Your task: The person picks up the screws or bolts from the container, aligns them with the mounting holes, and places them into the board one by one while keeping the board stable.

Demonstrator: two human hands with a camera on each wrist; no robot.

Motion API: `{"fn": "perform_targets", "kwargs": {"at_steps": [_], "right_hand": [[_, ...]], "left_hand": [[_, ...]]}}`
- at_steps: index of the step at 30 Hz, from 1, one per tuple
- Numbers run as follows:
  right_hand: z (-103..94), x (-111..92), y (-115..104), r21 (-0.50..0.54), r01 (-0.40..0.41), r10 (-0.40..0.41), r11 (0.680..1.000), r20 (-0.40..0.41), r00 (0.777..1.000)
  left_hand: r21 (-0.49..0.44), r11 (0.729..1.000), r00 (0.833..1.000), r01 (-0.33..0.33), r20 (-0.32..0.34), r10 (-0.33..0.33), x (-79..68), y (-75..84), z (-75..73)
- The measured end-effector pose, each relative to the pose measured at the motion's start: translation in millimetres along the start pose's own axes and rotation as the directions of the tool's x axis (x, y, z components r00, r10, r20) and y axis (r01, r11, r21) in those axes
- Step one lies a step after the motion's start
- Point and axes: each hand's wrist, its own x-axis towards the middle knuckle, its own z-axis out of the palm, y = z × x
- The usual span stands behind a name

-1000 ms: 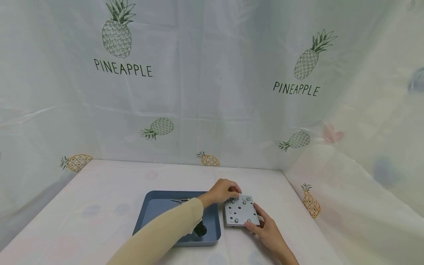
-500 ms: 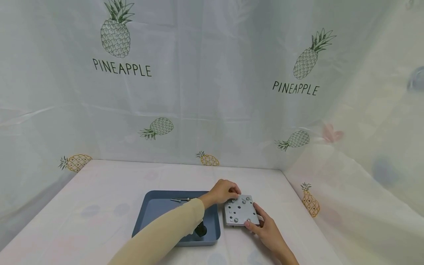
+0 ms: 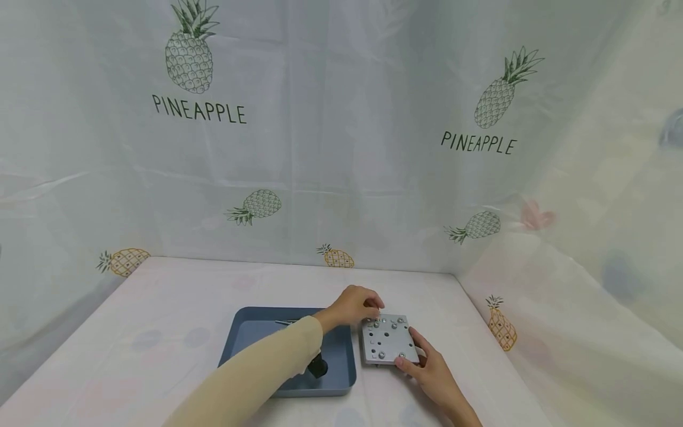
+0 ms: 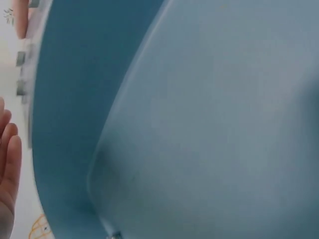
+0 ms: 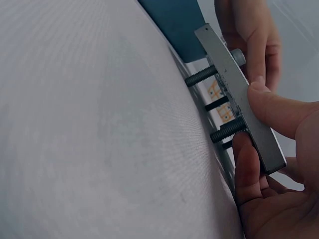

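Shifted slightly leftward from a moment earlier, a person's left hand (image 3: 353, 306) bends its fingers near the far left corner of a square silver metal plate (image 3: 393, 343); whether they pinch anything, one cannot tell. The right hand (image 3: 431, 372) grips the plate, thumb on top, just beside a blue rectangular tray (image 3: 258, 333).

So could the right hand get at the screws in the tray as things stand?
Probably not easily: the right hand grips the metal plate, and the left arm reaches across the tray, between that hand and the screws.
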Motion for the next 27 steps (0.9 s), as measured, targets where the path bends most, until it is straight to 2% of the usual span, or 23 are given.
{"fn": "perform_targets", "kwargs": {"at_steps": [6, 12, 17, 27], "right_hand": [[0.6, 0, 0, -0.011, 0.003, -0.003, 1.000, -0.009, 1.000], [-0.2, 0, 1, -0.016, -0.005, 0.005, 1.000, -0.007, 1.000], [-2.1, 0, 3, -0.006, -0.004, 0.004, 1.000, -0.005, 1.000], [-0.1, 1, 2, -0.019, -0.011, 0.011, 1.000, -0.014, 1.000]], "left_hand": [[0.025, 0.998, 0.998, -0.055, 0.013, 0.054, -12.3, 0.3, -29.9], [0.110, 0.990, 0.996, -0.090, 0.032, 0.087, -28.7, -8.4, -55.2], [0.159, 0.982, 0.994, -0.103, 0.046, 0.097, -40.6, -14.0, -68.6], [0.234, 0.969, 0.996, -0.073, 0.075, 0.057, -72.1, -22.9, -84.2]]}}
